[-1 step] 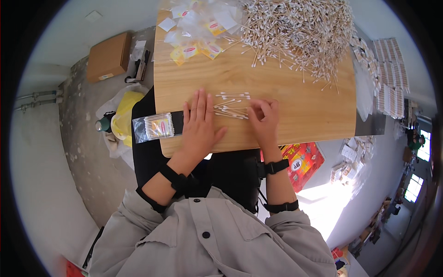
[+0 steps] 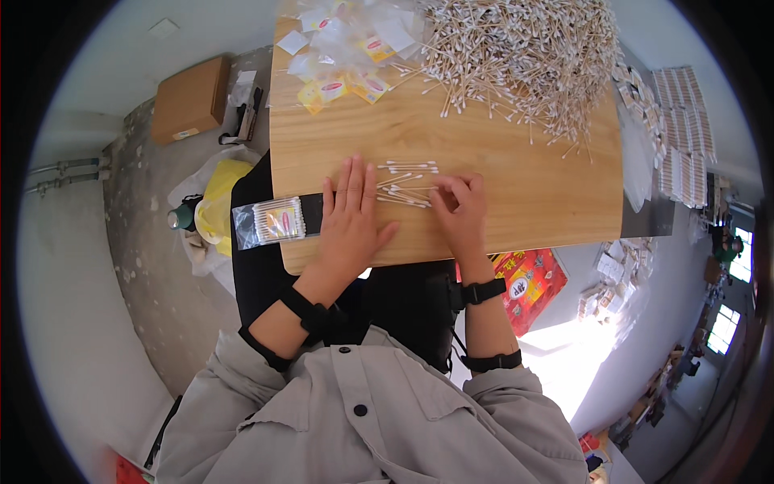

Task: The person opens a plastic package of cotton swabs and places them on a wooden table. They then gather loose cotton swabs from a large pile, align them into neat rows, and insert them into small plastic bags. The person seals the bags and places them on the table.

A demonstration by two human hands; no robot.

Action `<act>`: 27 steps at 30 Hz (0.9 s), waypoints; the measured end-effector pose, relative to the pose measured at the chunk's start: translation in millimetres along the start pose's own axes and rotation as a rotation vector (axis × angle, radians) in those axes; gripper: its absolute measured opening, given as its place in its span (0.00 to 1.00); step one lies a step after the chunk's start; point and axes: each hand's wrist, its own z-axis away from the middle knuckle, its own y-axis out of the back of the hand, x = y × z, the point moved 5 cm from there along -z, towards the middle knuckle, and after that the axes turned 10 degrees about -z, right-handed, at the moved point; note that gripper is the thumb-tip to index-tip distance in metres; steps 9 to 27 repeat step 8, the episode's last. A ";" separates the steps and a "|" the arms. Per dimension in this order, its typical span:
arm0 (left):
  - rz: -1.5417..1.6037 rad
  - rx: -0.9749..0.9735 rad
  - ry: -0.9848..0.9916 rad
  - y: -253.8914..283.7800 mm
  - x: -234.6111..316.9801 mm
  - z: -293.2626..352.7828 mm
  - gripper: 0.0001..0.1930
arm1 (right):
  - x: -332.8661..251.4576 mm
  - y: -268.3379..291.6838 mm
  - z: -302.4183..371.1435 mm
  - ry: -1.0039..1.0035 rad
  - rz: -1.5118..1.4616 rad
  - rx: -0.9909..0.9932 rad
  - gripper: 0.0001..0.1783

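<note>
My left hand (image 2: 351,210) lies flat on the wooden table (image 2: 532,194), its fingers stretched out and the thumb apart. Just right of its fingers is a small loose group of cotton swabs (image 2: 403,194), some side by side and some crossing. My right hand (image 2: 461,211) is at their right ends, thumb and forefinger pinched on the tip of one cotton swab. Left of my left hand, a clear bag of cotton swabs (image 2: 278,219) with a yellow label lies on a black strip (image 2: 311,214) by the table's left edge.
A large heap of cotton swabs (image 2: 524,56) covers the far right. Clear bags with yellow labels (image 2: 347,77) lie at the far left. Packed swab bundles (image 2: 681,121) stand beyond the right edge. A cardboard box (image 2: 189,98) and a yellow bag (image 2: 222,202) are on the floor.
</note>
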 end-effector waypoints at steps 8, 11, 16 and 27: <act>-0.005 -0.020 -0.041 -3.5 6.1 0.3 0.51 | 3.8 -1.0 -15.2 0.050 0.114 -0.185 0.09; -0.005 -0.020 -0.041 -3.5 6.1 0.3 0.51 | 3.8 -1.0 -15.2 0.050 0.114 -0.185 0.09; -0.005 -0.020 -0.041 -3.5 6.1 0.3 0.51 | 3.8 -1.0 -15.2 0.050 0.114 -0.185 0.09; -0.005 -0.020 -0.041 -3.5 6.1 0.3 0.51 | 3.8 -1.0 -15.2 0.050 0.114 -0.185 0.09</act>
